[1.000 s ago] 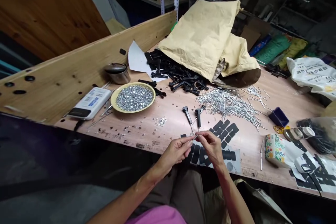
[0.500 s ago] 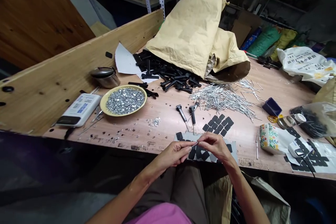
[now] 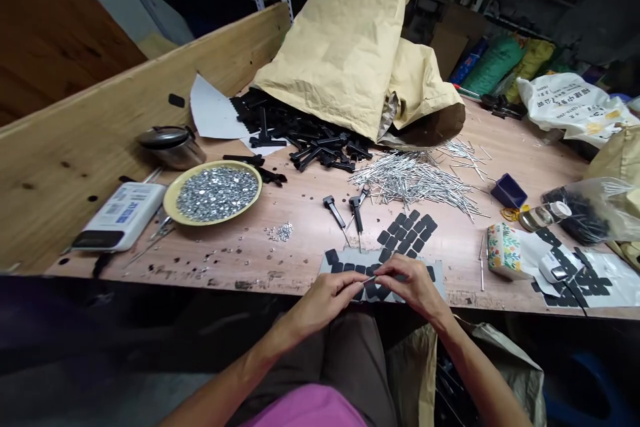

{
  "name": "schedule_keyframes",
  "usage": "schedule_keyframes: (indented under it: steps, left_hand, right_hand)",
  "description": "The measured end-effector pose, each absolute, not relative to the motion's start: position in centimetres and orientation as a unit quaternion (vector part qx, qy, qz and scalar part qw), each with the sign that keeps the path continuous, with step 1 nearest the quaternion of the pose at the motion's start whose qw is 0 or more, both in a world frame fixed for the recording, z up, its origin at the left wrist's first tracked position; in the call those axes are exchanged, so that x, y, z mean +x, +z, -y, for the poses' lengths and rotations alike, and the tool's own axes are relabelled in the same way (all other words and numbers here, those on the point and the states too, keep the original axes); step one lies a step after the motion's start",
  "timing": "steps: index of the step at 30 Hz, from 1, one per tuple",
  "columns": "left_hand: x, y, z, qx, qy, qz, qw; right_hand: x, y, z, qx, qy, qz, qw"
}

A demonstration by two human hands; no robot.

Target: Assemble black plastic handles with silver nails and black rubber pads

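My left hand (image 3: pixel 327 297) and my right hand (image 3: pixel 413 287) meet at the table's near edge, both pinched on a thin metal pin (image 3: pixel 369 278) held between their fingertips. Under them lies a grey sheet of black pads (image 3: pixel 385 267). Just beyond it, two black-handled pins (image 3: pixel 346 211) lie on the table. A heap of loose metal pins (image 3: pixel 415 180) spreads further back, with a pile of black plastic parts (image 3: pixel 305 137) spilling from a tan paper sack (image 3: pixel 345 47).
A yellow dish of small silver pieces (image 3: pixel 215 192) sits at the left, beside a white box (image 3: pixel 123 213) and a metal tin (image 3: pixel 170 145). A floral cup (image 3: pixel 503 248), a blue tray (image 3: pixel 509 191) and plastic bags (image 3: pixel 570 107) crowd the right. A wooden board (image 3: pixel 125 127) walls the left side.
My view has shifted, so the table slides left and up in frame. Both hands stay pinched together on the pin, a little nearer the table edge.
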State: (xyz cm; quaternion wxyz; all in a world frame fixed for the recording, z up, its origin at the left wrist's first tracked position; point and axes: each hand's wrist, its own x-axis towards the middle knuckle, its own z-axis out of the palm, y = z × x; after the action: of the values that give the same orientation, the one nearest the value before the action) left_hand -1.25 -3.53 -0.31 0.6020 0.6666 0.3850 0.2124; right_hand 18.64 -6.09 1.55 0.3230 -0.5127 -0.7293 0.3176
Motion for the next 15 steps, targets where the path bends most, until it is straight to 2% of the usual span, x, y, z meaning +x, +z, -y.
schedule_keyframes:
  steps: [3,10,12,15]
  left_hand:
    - [-1.0,-0.8,4.0,0.736,0.246,-0.384,0.501]
    - [-0.5,-2.0,4.5,0.817,0.226,-0.347,0.402]
    - [-0.2,-2.0,4.5,0.820,0.229,-0.345,0.394]
    - [0.2,-1.6,4.3,0.781,0.246,-0.340,0.462]
  right_hand:
    - [18.5,1.2,6.8,-0.533,0.280,0.727,0.330]
    - [18.6,0.1,8.3,-0.567,0.268,0.696,0.349]
    - [18.8,-0.1,8.6,-0.580,0.262,0.687,0.351]
    - [19.2,0.1,8.8,-0.573,0.249,0.701,0.343]
